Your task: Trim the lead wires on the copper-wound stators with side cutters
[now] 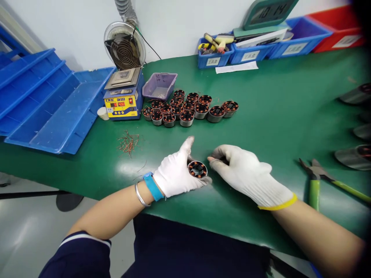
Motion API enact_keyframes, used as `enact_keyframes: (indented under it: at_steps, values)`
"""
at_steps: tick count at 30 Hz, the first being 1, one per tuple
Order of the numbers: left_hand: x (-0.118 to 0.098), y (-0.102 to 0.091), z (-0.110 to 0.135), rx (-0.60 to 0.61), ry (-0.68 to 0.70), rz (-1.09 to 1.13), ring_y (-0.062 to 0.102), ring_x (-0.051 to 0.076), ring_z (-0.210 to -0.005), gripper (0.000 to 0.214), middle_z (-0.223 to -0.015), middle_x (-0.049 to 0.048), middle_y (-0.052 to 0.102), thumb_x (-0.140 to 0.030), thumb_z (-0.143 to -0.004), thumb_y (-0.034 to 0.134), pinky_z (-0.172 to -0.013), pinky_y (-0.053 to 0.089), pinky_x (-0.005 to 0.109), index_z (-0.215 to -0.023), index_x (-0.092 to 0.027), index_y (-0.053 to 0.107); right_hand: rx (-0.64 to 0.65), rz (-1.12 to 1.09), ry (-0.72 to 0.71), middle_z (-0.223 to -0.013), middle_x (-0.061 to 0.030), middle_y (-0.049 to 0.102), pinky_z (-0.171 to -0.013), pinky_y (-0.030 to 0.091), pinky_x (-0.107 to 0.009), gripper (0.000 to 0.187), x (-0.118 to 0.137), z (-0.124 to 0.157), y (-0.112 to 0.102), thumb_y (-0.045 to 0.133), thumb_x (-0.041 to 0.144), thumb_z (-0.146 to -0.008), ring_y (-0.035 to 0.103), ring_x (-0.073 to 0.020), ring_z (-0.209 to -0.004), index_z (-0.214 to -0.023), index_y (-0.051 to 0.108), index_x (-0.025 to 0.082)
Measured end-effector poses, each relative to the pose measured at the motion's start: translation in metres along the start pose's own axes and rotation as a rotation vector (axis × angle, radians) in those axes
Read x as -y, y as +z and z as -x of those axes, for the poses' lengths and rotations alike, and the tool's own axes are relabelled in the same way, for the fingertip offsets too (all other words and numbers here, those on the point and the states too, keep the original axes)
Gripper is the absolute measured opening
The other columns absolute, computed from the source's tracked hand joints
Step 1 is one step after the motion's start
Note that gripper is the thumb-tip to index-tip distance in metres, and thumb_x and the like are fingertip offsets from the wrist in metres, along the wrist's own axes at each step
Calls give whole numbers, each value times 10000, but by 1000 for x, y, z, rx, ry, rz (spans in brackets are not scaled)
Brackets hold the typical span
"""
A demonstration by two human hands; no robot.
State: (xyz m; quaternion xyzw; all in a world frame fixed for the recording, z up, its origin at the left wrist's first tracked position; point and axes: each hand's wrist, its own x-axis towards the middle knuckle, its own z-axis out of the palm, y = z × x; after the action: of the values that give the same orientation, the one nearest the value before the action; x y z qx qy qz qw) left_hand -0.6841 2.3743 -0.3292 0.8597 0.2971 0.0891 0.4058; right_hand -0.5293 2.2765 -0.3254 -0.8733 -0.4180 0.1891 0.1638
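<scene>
My left hand (176, 172), in a white glove with a blue wrist strap, is closed round a small round motor stator (197, 169) with copper windings, held just above the green table (278, 116). My right hand (246, 173), also gloved, sits right beside the stator with its fingers pinched together near the stator's top edge; what they pinch is too small to make out. A cluster of several similar stators (188, 107) stands on the table farther back.
A blue solder pot (124, 96) with a fan (125, 47) above it stands at the back left, next to a purple tray (159, 85). Copper wire scraps (128, 143) lie left. Green-handled pliers (315, 177) lie right. Blue bins (249, 52) line the back.
</scene>
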Motion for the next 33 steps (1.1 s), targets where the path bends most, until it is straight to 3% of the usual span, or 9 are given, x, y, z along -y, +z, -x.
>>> enact_keyframes:
  at_steps: [2,5,8,10,14,21,25,28,33]
  values:
    - [1,-1,-1,12,2,12,690,278,-922,1211,-1031,53,695,-490,-604,820,-823,556,406,-1554,-245,111,-51,-3,19,-912,-50,719,-524,342,-307,292,-2,-1,0,485,467,-834,649,-267,-822,-888,676,254]
    - [1,-4,-1,44,-4,39,688,284,-942,1243,-1019,46,699,-467,-625,801,-815,558,401,-1562,-240,16,22,-226,-156,-1072,-32,708,-704,461,-343,352,4,-2,4,553,460,-795,646,-242,-935,-1068,658,264]
    - [0,-7,0,78,-28,31,693,284,-917,1246,-1008,44,699,-471,-635,788,-776,563,390,-1561,-245,-14,89,-383,-286,-1013,-32,705,-752,483,-320,260,15,-2,9,559,379,-779,641,-200,-890,-965,658,226]
    - [-1,-8,-1,84,-21,17,694,280,-908,1236,-1007,42,698,-478,-633,793,-775,562,387,-1562,-248,11,57,-336,-254,-881,-36,699,-656,462,-306,196,17,0,8,502,355,-806,629,-187,-781,-815,639,214]
    - [0,-9,-2,93,24,1,683,289,-969,1231,-1048,51,699,-467,-599,825,-865,548,418,-1559,-231,92,-47,-70,-131,-841,-35,694,-535,360,-298,234,7,14,3,471,385,-819,625,-217,-747,-783,646,235]
    - [1,-15,-4,118,56,-67,675,288,-978,1133,-1078,57,699,-489,-613,821,-870,541,415,-1537,-233,218,0,37,-115,-897,-42,704,-565,401,-313,237,-7,19,2,466,392,-838,649,-242,-804,-828,653,247]
    - [4,-19,-6,142,83,-62,668,292,-1012,1125,-1092,44,703,-469,-609,830,-881,536,416,-1533,-253,226,-164,-41,-232,-1197,-87,660,-605,474,-328,385,-9,19,-6,493,409,-831,667,-219,-809,-1139,642,233]
    - [5,-20,-7,148,121,-63,671,292,-1002,1072,-1102,41,703,-469,-628,808,-879,537,426,-1522,-253,258,-163,16,-402,-1387,-108,559,-633,510,-336,561,-12,25,-3,509,403,-830,680,-220,-830,-1363,531,228]
    - [6,-20,-9,117,119,-83,675,277,-996,1011,-1108,33,699,-457,-624,810,-880,543,402,-1492,-264,330,0,230,-381,-1035,-18,739,-622,484,-318,409,-12,22,10,379,325,-910,691,-239,-869,-1192,676,323]
